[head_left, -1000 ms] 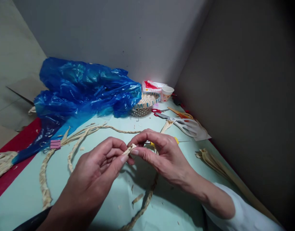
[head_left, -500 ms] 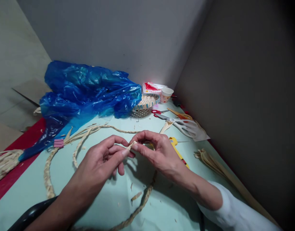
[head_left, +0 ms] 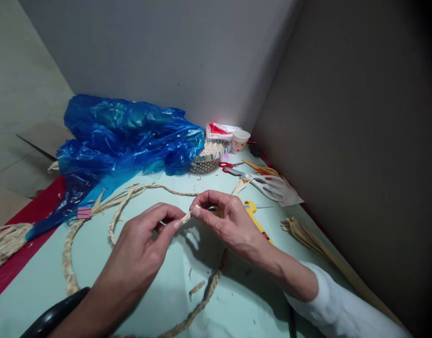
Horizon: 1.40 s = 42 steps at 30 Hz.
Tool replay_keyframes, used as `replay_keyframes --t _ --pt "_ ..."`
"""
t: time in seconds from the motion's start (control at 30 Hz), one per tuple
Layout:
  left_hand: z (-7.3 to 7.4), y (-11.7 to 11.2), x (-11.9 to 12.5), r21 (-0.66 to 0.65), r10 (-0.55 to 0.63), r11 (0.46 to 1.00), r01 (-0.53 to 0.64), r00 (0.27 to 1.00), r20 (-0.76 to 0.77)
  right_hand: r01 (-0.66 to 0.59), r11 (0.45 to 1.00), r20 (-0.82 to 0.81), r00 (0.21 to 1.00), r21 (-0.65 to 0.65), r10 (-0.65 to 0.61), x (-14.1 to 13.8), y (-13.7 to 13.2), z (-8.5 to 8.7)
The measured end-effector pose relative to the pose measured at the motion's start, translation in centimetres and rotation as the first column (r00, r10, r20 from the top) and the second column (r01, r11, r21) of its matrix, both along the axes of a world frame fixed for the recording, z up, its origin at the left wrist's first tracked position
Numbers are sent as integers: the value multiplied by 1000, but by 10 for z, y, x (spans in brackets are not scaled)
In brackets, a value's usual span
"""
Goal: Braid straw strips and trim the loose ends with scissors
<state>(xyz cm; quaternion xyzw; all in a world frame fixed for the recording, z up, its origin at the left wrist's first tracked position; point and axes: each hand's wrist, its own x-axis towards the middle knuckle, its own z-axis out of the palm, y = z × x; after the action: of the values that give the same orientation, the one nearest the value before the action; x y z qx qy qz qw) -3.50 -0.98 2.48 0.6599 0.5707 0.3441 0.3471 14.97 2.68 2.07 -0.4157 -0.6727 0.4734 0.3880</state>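
Between my hands runs a short stretch of pale straw braid [head_left: 187,218]. My left hand [head_left: 142,246] pinches it between thumb and forefinger. Its tip is held by my right hand [head_left: 233,220], thumb against the fingers. A longer part of the straw braid [head_left: 211,293] curves over the table below my right hand; the link between the parts is hidden. On the left, a pink clip [head_left: 84,213] grips a bundle of straw strands and braid. A yellow-handled tool [head_left: 253,213] lies just beyond my right wrist.
A blue plastic bag [head_left: 127,136] is heaped at the back left, beside a woven basket [head_left: 214,149] and a paper cup [head_left: 241,140]. White-handled scissors [head_left: 268,185] and red scissors [head_left: 226,165] lie at the back right. Dry straw strips [head_left: 307,239] line the right edge.
My left hand has slid slightly left along the braid, so more of it shows between the hands. The left fingers have curled in. My right hand keeps its pinch.
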Motion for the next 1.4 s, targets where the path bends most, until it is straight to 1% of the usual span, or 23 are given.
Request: replay_keyframes --t 0.07,0.13,0.2,0.27,0.37,0.43,0.5,0.57,0.63,0.7,0.77,0.8,0.87,0.97,1.03,1.1,1.13,1.17,1.23,1.3,1.33,1.37,1.4 --pt "0 0 0 14 -43 999 43 999 -20 -29 1000 -5 1000 -2 29 1 0 1" --pt "0 -1 -1 85 -58 995 61 998 -41 -61 998 -9 998 4 61 3 2 2" --pt "-1 -1 -1 171 -49 983 60 996 -70 -86 996 15 996 30 86 4 3 3" --pt "-3 -1 1 247 -44 966 71 993 -113 -100 992 73 993 75 95 5 3 4" --pt "-5 -2 4 301 -58 947 108 983 -172 -87 986 128 989 141 69 5 2 3" --pt "-5 -1 5 308 -52 946 103 984 -168 -69 987 105 993 146 54 5 2 1" --pt "-4 0 3 280 -45 957 76 992 -116 -60 991 49 997 122 54 4 4 -1" --pt "-2 3 0 201 -50 978 56 998 -38 -55 994 5 998 95 55 4 5 -2" --pt "0 5 -3 152 -23 988 23 1000 2 -40 995 -8 999 93 41 4 6 -1" --pt "0 7 -4 151 -11 988 15 1000 -26 -30 992 12 1000 119 28 4 5 0" --pt "-1 6 -3 204 -22 978 40 996 -91 -32 984 39 999 174 25 4 3 0" --pt "-1 5 -1 251 -20 967 51 992 -126 -36 977 53 998 209 25 4 3 -1" --pt "-2 3 1 376 8 924 64 982 -189 -41 956 79 997 289 19 4 3 -2" --pt "-4 -2 3 550 79 830 91 958 -277 -51 909 102 995 414 9 4 4 -4" --pt "-5 -3 4 612 115 783 111 941 -318 -64 873 108 994 483 13 4 6 -4" --pt "-6 -3 5 633 145 767 102 934 -326 -69 846 97 995 528 20 5 8 -6" --pt "-6 -3 5 624 148 777 87 938 -314 -64 839 81 996 540 24 5 9 -6" --pt "-6 -2 5 599 140 798 67 946 -291 -59 837 64 998 544 29 6 10 -7" --pt "-3 0 4 479 85 877 32 972 -220 -44 833 29 999 552 33 8 14 -9" --pt "1 3 1 257 9 966 14 996 -88 -35 824 10 999 566 36 10 18 -10" --pt "3 4 -1 127 -24 992 24 1000 3 -34 819 0 999 573 41 12 20 -10" --pt "4 5 -3 7 -48 999 48 994 95 -32 816 -14 999 577 50 13 22 -10" --pt "4 7 -5 -86 -65 993 81 982 175 -36 818 -30 997 574 65 14 24 -10"
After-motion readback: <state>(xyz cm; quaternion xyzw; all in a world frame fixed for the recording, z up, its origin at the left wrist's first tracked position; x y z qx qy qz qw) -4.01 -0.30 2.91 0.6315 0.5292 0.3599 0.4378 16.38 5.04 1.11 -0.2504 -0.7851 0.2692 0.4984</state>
